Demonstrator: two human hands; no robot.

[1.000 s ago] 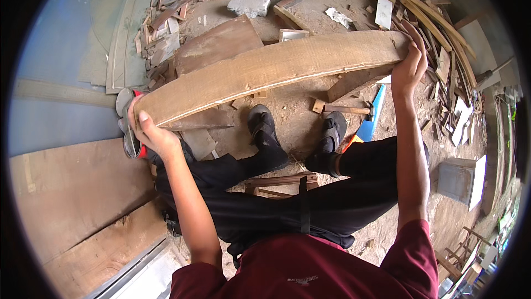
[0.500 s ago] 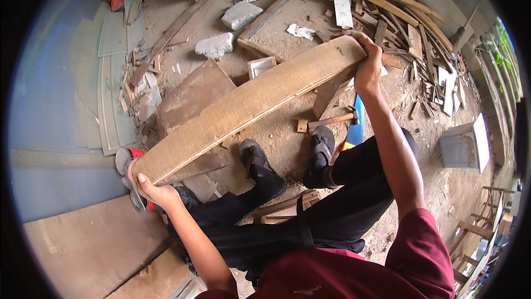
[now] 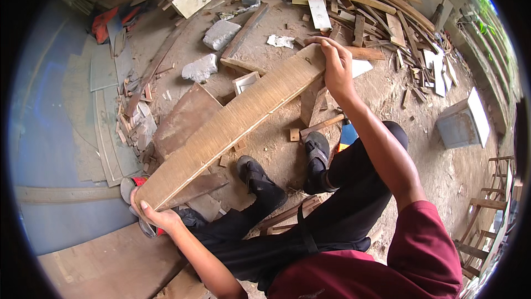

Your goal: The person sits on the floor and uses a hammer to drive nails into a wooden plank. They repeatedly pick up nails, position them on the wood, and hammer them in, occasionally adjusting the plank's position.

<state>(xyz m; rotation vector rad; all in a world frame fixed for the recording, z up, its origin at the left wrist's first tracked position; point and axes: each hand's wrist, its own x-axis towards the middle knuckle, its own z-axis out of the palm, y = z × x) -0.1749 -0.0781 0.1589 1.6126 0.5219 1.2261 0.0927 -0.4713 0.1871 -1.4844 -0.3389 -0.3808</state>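
- The long wooden board is held slanted above the floor.
- Its near end is grasped by the left grip.
- Its far end is grasped by the right grip.
- Wood scraps are piled farther off.

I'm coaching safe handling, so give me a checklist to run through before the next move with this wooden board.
1. Left hand on the wooden board, near end: ok.
2. Right hand on its far end: ok.
3. Both hands gloved: not ok, they are bare.
4. Floor by right shoe clear: not ok, small wood block close.
5. Left hand clear of the red can: cannot tell.
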